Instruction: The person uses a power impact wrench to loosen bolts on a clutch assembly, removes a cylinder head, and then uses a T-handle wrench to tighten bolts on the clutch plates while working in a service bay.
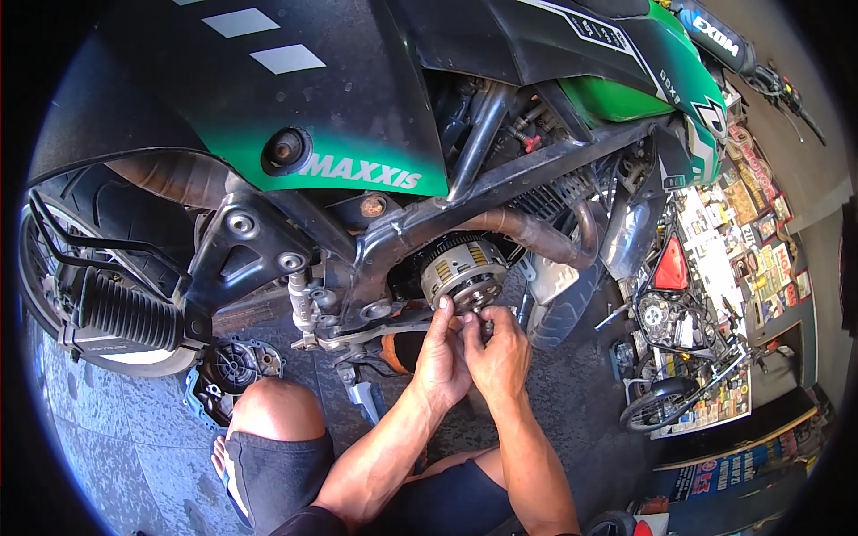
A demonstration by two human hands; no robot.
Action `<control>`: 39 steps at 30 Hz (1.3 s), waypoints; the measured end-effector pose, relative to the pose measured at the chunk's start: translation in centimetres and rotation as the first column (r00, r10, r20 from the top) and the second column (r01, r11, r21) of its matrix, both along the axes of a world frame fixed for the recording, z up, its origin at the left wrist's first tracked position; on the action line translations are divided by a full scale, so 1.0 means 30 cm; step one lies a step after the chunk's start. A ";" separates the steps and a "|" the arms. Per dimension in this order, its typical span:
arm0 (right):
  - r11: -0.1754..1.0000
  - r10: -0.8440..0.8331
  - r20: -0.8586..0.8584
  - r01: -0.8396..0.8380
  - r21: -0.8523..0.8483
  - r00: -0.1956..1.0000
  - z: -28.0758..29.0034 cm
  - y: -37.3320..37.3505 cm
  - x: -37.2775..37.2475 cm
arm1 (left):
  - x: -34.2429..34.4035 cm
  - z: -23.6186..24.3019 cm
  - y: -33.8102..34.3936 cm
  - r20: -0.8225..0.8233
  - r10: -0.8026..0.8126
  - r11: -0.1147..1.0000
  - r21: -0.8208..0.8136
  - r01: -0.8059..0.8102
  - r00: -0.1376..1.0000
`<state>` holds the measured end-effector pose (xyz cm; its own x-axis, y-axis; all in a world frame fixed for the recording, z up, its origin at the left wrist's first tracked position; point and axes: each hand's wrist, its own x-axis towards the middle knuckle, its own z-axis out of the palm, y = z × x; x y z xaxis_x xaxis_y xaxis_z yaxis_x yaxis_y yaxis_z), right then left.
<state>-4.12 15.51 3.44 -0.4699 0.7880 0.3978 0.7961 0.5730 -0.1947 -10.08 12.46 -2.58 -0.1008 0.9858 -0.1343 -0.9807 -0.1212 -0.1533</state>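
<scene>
head view: one motorcycle up close, black-and-green fairing (357, 116) across the top. one multi-plate clutch assembly (462, 271), mid-view, in the open side of the engine, below the frame tube (500, 179) and the brown-tinted exhaust pipe (536, 234). silver basket, yellowish plate edges showing in the slots, one toothed ring behind it.

hands: two, bare, close together at the clutch's lower outer face. left hand (442, 362): thumb extended up to the clutch's lower edge, other fingers mostly hidden behind it. right hand (497, 353): half closed, fingers curled, thumb and index pinched in near the clutch's center hardware. fingertips of both nearly meet. can't tell if a small part is gripped between them; too small and covered.

around: one engine side cover (234, 366), inner side up, on the dark floor (134, 447) left of the left hand, just beyond a bare knee (277, 409). one ribbed footpeg (130, 310) at left, one rear wheel (45, 259) behind it. right side: a second, partly stripped bike (666, 322), one red panel (670, 266) on it, in front of one sticker-covered board (755, 214).
</scene>
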 end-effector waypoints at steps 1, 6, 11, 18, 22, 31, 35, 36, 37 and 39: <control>1.000 0.006 -0.012 -0.006 0.007 1.000 -0.003 0.000 0.000 | 0.001 0.001 0.001 0.005 0.012 1.000 -0.004 -0.012 1.000; 0.999 -0.033 0.082 0.034 -0.018 0.996 0.009 0.000 -0.009 | -0.003 0.003 -0.011 0.018 -0.023 0.999 0.032 0.022 1.000; 1.000 -0.001 -0.002 0.001 0.015 1.000 0.001 -0.001 -0.006 | -0.005 0.002 -0.029 0.074 -0.050 0.999 0.018 0.049 0.996; 0.995 0.029 -0.091 -0.038 -0.093 0.995 -0.005 0.011 0.009 | -0.014 -0.021 -0.006 0.038 -0.048 0.998 0.043 0.047 0.998; 0.927 0.013 -0.543 -0.214 -0.309 0.840 0.005 0.034 0.060 | -0.019 -0.014 -0.003 0.001 -0.056 0.998 -0.037 0.056 0.998; 0.777 -0.018 -0.729 -0.449 -0.442 0.685 0.026 0.063 0.065 | 0.020 0.003 -0.052 -0.331 0.306 0.839 -0.350 -0.417 0.893; 0.769 -0.014 -0.737 -0.464 -0.440 0.675 0.032 0.069 0.063 | 0.020 0.022 -0.050 -0.459 0.315 0.799 -0.344 -0.494 0.831; 0.777 -0.005 -0.734 -0.460 -0.430 0.679 0.034 0.070 0.065 | 0.022 0.024 -0.049 -0.491 0.303 0.792 -0.347 -0.503 0.817; 0.785 0.003 -0.731 -0.455 -0.421 0.683 0.035 0.071 0.069 | 0.024 0.026 -0.047 -0.506 0.296 0.796 -0.338 -0.502 0.810; 0.783 0.001 -0.721 -0.450 -0.430 0.693 0.030 0.069 0.059 | 0.013 0.016 -0.054 -0.543 0.288 0.791 -0.330 -0.515 0.789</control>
<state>-2.36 17.58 4.35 -0.4554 0.8637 0.2158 0.1840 0.3285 -0.9264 -9.68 10.85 -2.10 -0.6326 0.6783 -0.3739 -0.7625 -0.4609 0.4540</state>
